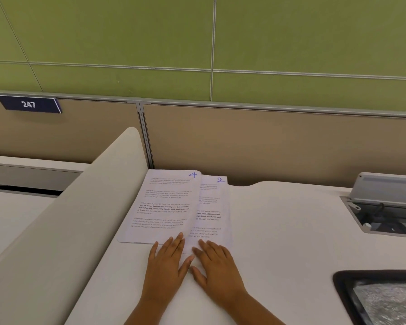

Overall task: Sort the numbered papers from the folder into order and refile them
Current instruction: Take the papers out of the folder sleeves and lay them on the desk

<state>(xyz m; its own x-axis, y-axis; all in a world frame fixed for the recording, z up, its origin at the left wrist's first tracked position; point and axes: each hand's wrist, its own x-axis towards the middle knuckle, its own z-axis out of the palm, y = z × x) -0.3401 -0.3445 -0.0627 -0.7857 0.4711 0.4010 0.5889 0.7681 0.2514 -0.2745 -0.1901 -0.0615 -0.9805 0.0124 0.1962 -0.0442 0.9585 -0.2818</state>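
Note:
A printed sheet marked 4 (pixel 164 205) lies on the white desk, overlapping the left side of a sheet marked 2 (pixel 212 207). Both numbers are handwritten in blue at the top right corners. My left hand (pixel 168 261) lies flat with straight fingers on the near edge of sheet 4. My right hand (pixel 217 263) lies flat beside it, fingertips touching the near edge of sheet 2. Other sheets may lie beneath; I cannot tell. No folder is in view.
A beige curved divider (pixel 80 207) runs along the desk's left side. A brown partition (pixel 267 141) backs the desk. An open cable box (pixel 385 207) sits at the right, and a black tray (pixel 385 299) lies at the near right corner.

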